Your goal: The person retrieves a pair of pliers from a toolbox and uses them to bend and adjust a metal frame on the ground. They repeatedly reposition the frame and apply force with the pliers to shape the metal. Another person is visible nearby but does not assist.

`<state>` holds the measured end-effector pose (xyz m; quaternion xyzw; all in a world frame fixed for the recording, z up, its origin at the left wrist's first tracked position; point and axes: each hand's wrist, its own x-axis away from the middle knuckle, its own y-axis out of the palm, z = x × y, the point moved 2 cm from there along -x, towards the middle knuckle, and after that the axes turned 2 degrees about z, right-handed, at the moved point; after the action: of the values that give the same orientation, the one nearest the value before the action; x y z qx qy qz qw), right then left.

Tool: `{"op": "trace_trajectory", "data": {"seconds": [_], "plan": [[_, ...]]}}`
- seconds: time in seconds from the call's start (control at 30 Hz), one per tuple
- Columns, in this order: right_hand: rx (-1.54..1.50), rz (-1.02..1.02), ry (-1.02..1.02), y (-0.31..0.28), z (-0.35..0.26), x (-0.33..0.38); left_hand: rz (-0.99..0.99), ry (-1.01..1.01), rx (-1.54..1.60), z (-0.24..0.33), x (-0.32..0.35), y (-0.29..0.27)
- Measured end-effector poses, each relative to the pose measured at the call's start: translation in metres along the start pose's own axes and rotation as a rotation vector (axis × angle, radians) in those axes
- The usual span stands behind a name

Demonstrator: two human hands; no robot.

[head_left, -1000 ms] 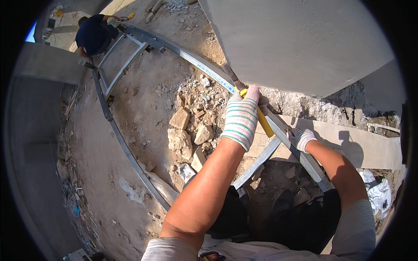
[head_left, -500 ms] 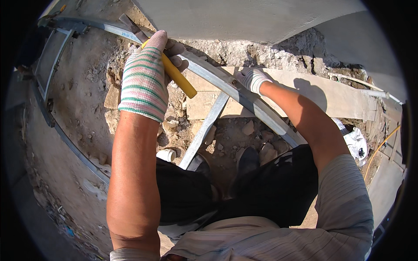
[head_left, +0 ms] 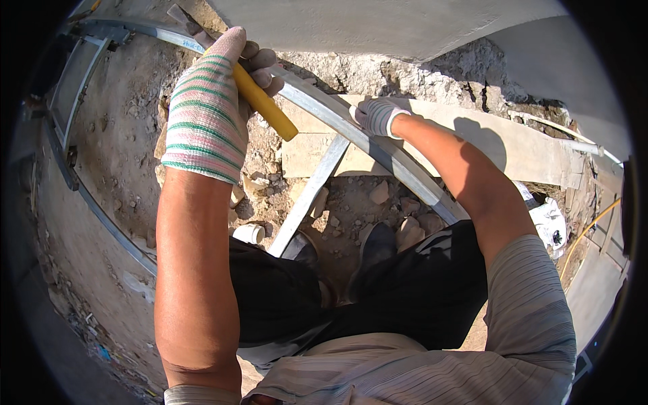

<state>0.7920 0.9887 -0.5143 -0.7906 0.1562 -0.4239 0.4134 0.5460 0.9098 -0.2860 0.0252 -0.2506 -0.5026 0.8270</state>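
Note:
My left hand [head_left: 212, 101], in a striped knit glove with grey-coated fingers, is closed around the yellow handle of a hammer [head_left: 270, 111]. The hammer's dark metal head [head_left: 185, 19] sticks out past the thumb. Below it runs a long galvanized metal bar [head_left: 324, 113], slanting from far left to near right. My right hand [head_left: 379, 116], gloved too, is at the bar's far edge with its fingers bent together. What those fingers hold, if anything, is hidden. A second metal bar [head_left: 310, 196] meets the long one from the near side.
A pale flat board [head_left: 432, 131] lies behind the bar, beside broken masonry and a grey wall [head_left: 391, 27]. Stones [head_left: 408, 233] and a white cup-like piece [head_left: 250, 233] lie near my shoes. A white bag [head_left: 548, 226] and yellow hose [head_left: 587, 233] are at right; a metal frame [head_left: 84, 94] stands left.
My left hand and the hammer have shifted slightly up and left in the picture. My right hand has moved a little left along the bar, its fingers now bent closer to the bar's edge.

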Motion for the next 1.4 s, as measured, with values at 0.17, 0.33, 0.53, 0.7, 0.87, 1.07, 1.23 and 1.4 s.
{"op": "trace_trajectory", "data": {"seconds": [0.17, 0.33, 0.53, 0.7, 0.87, 1.07, 1.23, 1.4], "plan": [[-0.056, -0.078, 0.039, -0.001, 0.000, 0.007, -0.016, -0.004, -0.002, -0.002, -0.001, 0.005], [-0.052, -0.133, 0.183, 0.000, 0.004, 0.007, -0.004, -0.029, -0.032, -0.008, -0.001, 0.006], [-0.118, -0.115, 0.118, -0.014, -0.001, 0.017, 0.000, -0.012, -0.047, -0.008, -0.002, 0.001], [-0.145, -0.093, 0.110, -0.015, 0.000, 0.015, -0.014, 0.003, -0.042, -0.001, 0.000, 0.003], [-0.036, -0.136, 0.091, -0.008, -0.003, 0.002, -0.009, 0.012, -0.027, 0.003, 0.001, -0.002], [-0.009, -0.137, 0.039, -0.001, 0.018, 0.013, -0.058, 0.038, -0.008, -0.007, -0.002, 0.005], [-0.022, -0.082, 0.033, -0.009, -0.013, -0.001, -0.072, 0.071, -0.051, 0.018, 0.009, -0.008], [-0.179, -0.146, 0.259, -0.009, 0.009, 0.031, -0.123, 0.070, -0.083, 0.010, 0.005, -0.006]]}}
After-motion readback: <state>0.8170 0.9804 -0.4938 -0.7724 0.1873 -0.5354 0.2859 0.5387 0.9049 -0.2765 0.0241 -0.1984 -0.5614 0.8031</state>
